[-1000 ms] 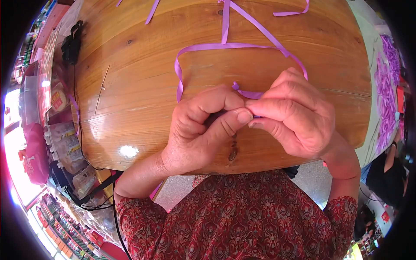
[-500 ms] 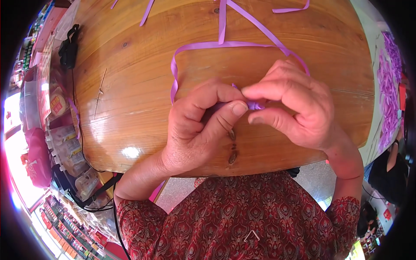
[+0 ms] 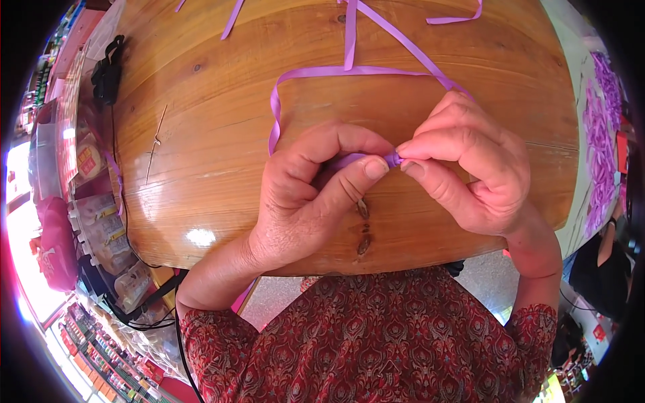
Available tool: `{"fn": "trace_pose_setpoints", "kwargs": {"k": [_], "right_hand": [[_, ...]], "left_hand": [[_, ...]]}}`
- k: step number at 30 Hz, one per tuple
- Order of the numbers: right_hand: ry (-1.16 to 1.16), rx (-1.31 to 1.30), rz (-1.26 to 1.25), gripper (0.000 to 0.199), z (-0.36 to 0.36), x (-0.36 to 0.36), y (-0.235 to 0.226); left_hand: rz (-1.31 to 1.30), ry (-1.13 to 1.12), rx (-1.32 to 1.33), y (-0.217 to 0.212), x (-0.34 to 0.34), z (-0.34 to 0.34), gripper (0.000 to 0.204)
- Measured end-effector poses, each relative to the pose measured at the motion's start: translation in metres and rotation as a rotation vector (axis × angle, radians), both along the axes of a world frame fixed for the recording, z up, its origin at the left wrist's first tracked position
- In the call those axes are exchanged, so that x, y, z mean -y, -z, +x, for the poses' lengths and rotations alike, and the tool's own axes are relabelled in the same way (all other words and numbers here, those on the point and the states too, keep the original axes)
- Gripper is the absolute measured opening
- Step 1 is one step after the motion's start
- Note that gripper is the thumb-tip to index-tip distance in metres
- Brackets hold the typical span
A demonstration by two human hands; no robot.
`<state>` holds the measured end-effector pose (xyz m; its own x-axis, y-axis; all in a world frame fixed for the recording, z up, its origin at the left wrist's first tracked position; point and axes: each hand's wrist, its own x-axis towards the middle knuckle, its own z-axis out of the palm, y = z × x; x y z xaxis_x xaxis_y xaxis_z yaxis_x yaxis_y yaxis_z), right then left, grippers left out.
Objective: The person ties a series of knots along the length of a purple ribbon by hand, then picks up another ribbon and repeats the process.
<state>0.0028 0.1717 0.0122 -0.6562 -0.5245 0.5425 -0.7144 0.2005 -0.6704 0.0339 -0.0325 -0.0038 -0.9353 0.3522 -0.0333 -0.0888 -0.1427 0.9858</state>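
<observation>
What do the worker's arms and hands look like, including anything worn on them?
The left hand and right hand are ungloved, and the forearms are bare. The sleeves, ending around the elbows, are dark red with an ornate, repeating pattern in paler tones.

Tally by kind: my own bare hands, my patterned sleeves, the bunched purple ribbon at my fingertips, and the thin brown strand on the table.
Bare hands, left hand and right hand: 2
Patterned sleeves: 2
Bunched purple ribbon: 1
Thin brown strand: 1
Total: 6
</observation>
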Motion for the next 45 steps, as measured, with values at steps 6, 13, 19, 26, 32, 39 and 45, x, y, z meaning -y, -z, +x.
{"fn": "trace_pose_setpoints", "kwargs": {"k": [6, 13, 19, 26, 32, 39, 45], "right_hand": [[0.028, 0.087, 0.023, 0.013, 0.006, 0.0, 0.001], [0.028, 0.531, -0.095, 0.008, 0.012, 0.001, -0.003], [0.018, 0.893, -0.198, 0.003, 0.013, 0.0, -0.011], [0.011, 0.946, -0.227, 0.002, 0.013, 0.0, -0.011], [0.012, 0.923, -0.237, 0.003, 0.013, 0.0, -0.01], [0.017, 0.91, -0.26, 0.004, 0.013, 0.0, -0.01], [0.016, 0.964, -0.271, 0.004, 0.013, -0.001, -0.011]], "left_hand": [[-0.031, 0.029, -0.085, -0.002, -0.003, -0.002, 0.021], [-0.129, 0.049, -0.137, -0.003, 0.001, -0.003, 0.016], [-0.111, 0.075, -0.068, -0.004, 0.004, -0.003, 0.015], [-0.046, 0.106, -0.106, 0.001, 0.006, -0.006, 0.015], [-0.04, 0.127, -0.074, -0.003, 0.007, -0.006, 0.014], [-0.027, 0.144, 0.068, -0.01, 0.008, -0.005, 0.011], [-0.006, 0.157, 0.068, -0.007, 0.009, -0.005, 0.012]]}}
